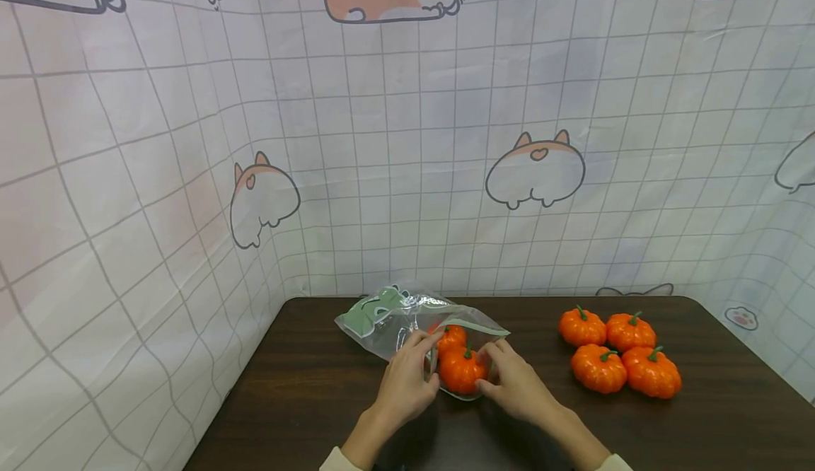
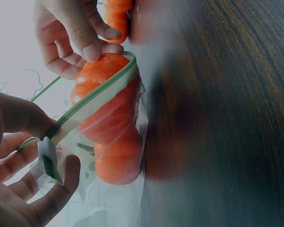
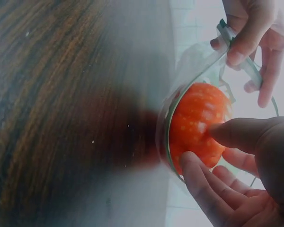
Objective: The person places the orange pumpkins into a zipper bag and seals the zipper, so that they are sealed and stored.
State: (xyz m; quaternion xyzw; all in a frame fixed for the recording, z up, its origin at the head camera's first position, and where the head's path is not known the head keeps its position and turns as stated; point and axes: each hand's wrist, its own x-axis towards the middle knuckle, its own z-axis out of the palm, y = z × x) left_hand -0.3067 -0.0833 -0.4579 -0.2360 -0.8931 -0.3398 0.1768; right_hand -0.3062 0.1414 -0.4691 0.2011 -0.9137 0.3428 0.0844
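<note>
A clear zip bag (image 1: 397,322) with a green print lies on the dark table, its mouth towards me. My left hand (image 1: 404,382) pinches the left side of the bag's mouth by its green zip strip; a white slider (image 2: 46,150) shows beside the fingers. Just inside the opening sits a small orange pumpkin (image 1: 461,372). My right hand (image 1: 518,386) holds this pumpkin at its right side, thumb and fingertips on its skin. Behind it, a second pumpkin (image 2: 118,158) lies deeper in the bag, seen through the plastic.
Several more orange pumpkins (image 1: 598,368) with green stems stand in a cluster on the table's right. A white grid-patterned cloth (image 1: 395,174) with cartoon dogs hangs behind and around the dark wooden table (image 1: 286,386).
</note>
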